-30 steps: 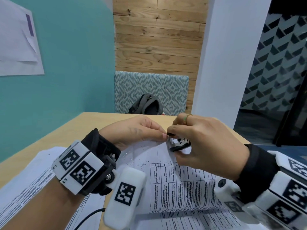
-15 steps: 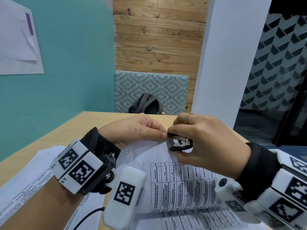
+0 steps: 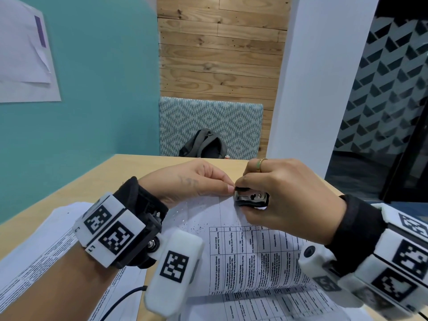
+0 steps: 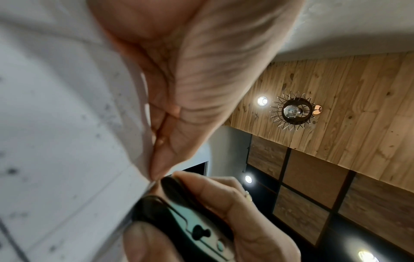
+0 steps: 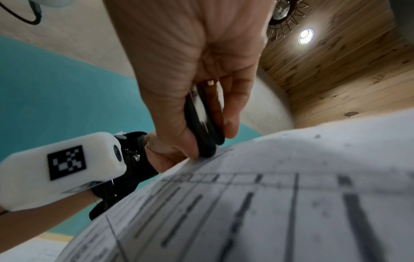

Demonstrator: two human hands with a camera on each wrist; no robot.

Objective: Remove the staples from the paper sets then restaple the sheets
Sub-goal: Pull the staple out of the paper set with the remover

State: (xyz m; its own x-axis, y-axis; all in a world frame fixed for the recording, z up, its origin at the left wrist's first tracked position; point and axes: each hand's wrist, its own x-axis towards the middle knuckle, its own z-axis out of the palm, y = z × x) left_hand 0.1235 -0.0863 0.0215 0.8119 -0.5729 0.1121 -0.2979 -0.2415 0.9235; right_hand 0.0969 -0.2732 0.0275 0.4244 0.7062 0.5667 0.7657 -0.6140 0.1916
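I am pinching the far corner of the thin, floppy paper set (image 3: 250, 246), raised above the bench (image 3: 143, 172), in my left hand (image 3: 192, 179), while my right hand (image 3: 289, 198) is squeezing the light staple remover (image 3: 251, 198) against it.

On my left hand (image 3: 185, 181) I wear a black wrist cuff (image 3: 141, 200) carrying a white block with two black-and-white square markers (image 3: 108, 230). Below the cuff, a silver screw (image 3: 151, 244) joins a rounded white camera pod (image 3: 173, 272) bearing another marker; a black cable (image 3: 120, 300) trails beneath it. My right hand (image 3: 289, 200) shows a gold ring (image 3: 261, 163), a black cuff (image 3: 356, 228) and matching white marker blocks (image 3: 403, 262).
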